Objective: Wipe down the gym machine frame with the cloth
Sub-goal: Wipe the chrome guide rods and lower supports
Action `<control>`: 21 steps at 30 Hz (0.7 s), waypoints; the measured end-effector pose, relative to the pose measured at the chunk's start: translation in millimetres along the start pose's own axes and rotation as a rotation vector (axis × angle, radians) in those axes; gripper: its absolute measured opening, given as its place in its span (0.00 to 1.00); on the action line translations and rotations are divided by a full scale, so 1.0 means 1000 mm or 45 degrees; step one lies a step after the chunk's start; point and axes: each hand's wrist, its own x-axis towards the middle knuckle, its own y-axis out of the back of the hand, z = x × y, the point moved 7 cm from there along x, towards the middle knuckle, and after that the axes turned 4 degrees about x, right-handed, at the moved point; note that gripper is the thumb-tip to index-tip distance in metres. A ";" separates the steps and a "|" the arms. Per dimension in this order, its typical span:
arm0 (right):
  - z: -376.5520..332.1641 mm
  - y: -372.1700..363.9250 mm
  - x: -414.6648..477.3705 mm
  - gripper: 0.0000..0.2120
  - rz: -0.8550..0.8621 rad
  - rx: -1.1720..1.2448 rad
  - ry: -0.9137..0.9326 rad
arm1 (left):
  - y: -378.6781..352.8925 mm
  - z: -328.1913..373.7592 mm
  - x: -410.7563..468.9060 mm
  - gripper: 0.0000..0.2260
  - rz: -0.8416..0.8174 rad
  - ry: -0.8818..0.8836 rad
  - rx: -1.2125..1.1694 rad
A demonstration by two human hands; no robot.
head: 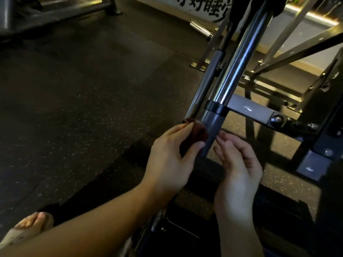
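Left grip (167,156), centre of frame, pinches a dark reddish-brown cloth (194,135) between thumb and fingers and presses the wad against the left side of the gray tube (213,127), low on the machine frame (319,101). Right grip (239,164), just right of that tube, holds nothing: palm turned inward, fingers loosely bent. Its fingertips (221,135) sit right at the tube's right edge, and the dim light makes contact hard to confirm. The tube slants from lower centre toward upper right. A black collar (216,108) rings it just above the cloth, and a shiny chrome pole (239,58) runs on above the collar to the top edge. A thinner dark rod (207,78) runs alongside the pole on its left. A gray crossbar (250,111) leaves the collar to the right and ends at a bolt (276,119), centre right. Angled struts of the frame fill the upper right. Dark speckled rubber floor (74,89) covers the left half. A foot in a pale sandal (31,225) shows at lower left. Another machine's base (55,13) sits at upper left, and a white wall panel with black characters (200,6) at top centre, with a short chrome bar end (200,27) below it.
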 end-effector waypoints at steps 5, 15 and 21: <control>0.003 0.009 -0.006 0.07 0.057 -0.142 -0.026 | 0.006 -0.023 -0.029 0.14 -0.244 0.202 -0.031; -0.024 0.001 -0.024 0.17 -0.553 0.023 -0.636 | 0.014 0.048 -0.042 0.16 0.135 -0.160 0.221; -0.027 0.035 -0.008 0.04 -0.383 0.038 -0.546 | -0.024 0.073 -0.037 0.17 -0.108 -0.302 0.366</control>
